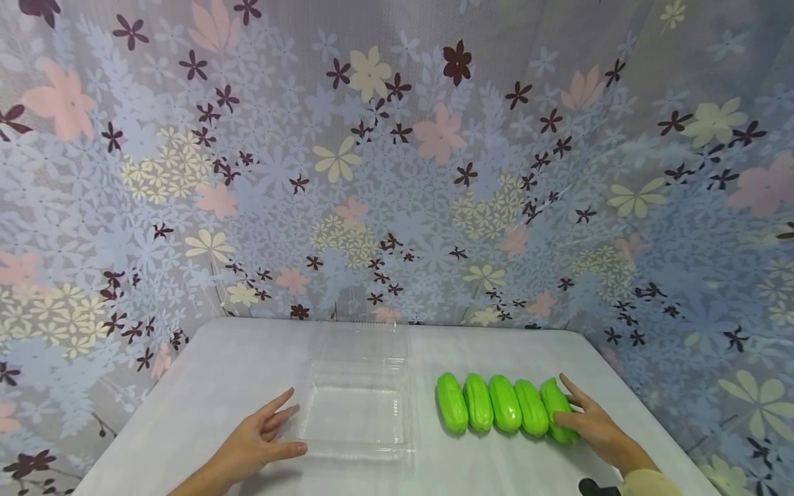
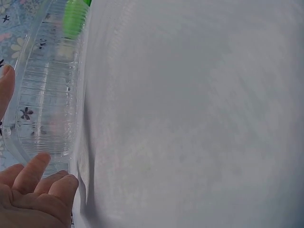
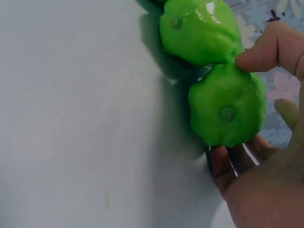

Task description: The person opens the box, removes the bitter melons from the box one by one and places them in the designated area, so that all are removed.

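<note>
My right hand (image 1: 592, 424) grips the rightmost green toy vegetable (image 1: 554, 403), a glossy, long, ridged piece. In the right wrist view, the thumb lies at the top side of this vegetable (image 3: 228, 104) and the fingers curl against its opposite side. Several matching green vegetables (image 1: 504, 404) lie side by side in a row to its left. A clear plastic clamshell box (image 1: 356, 413) stands with its lid (image 1: 356, 341) laid back toward the wall. Just left of the box, my left hand (image 1: 257, 435) is held with fingers and thumb spread apart, empty.
A white-covered table (image 1: 248, 365) carries everything. Flower-patterned fabric (image 1: 397, 207) hangs behind and along both sides of it. A dark object (image 1: 597, 488) shows by the right sleeve at the bottom edge.
</note>
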A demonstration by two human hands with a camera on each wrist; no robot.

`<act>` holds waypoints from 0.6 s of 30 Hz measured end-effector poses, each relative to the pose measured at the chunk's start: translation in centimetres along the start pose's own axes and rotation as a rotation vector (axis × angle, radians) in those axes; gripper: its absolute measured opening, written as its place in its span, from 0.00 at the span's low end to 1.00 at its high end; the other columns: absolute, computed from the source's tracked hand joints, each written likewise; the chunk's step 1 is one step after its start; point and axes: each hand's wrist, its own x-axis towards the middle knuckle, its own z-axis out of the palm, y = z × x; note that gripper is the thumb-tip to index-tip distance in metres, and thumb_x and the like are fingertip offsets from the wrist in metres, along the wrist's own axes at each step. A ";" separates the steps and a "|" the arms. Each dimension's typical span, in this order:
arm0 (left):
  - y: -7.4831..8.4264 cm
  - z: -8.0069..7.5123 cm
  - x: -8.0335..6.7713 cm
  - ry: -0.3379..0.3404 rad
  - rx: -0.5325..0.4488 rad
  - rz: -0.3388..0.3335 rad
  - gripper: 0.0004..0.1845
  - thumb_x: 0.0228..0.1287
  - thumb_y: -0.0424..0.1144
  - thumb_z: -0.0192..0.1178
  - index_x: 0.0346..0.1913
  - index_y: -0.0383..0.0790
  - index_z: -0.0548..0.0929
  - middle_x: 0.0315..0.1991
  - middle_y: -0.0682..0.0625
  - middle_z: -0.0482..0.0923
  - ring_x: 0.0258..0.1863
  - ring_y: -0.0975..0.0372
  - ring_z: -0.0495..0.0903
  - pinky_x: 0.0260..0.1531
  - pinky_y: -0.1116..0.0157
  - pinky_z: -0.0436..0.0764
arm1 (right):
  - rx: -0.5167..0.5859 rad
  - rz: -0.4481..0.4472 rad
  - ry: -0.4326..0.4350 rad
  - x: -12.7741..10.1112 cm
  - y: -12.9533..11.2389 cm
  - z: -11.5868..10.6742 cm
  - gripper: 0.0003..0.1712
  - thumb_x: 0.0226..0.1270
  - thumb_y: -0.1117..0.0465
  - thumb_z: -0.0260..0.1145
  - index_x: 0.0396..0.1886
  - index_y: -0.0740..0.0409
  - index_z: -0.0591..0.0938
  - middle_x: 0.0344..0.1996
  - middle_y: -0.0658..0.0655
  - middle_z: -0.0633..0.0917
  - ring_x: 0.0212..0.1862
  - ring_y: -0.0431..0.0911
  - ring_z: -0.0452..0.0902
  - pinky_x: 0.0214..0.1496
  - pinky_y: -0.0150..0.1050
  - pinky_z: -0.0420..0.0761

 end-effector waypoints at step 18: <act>0.0 0.2 0.1 0.001 0.025 0.002 0.56 0.56 0.42 0.77 0.80 0.35 0.52 0.70 0.29 0.63 0.70 0.35 0.60 0.64 0.47 0.70 | -0.058 0.062 0.084 0.2 -0.2 -0.6 0.68 0.65 0.42 0.71 0.80 0.53 0.29 0.75 0.80 0.39 0.72 0.79 0.37 0.69 0.75 0.49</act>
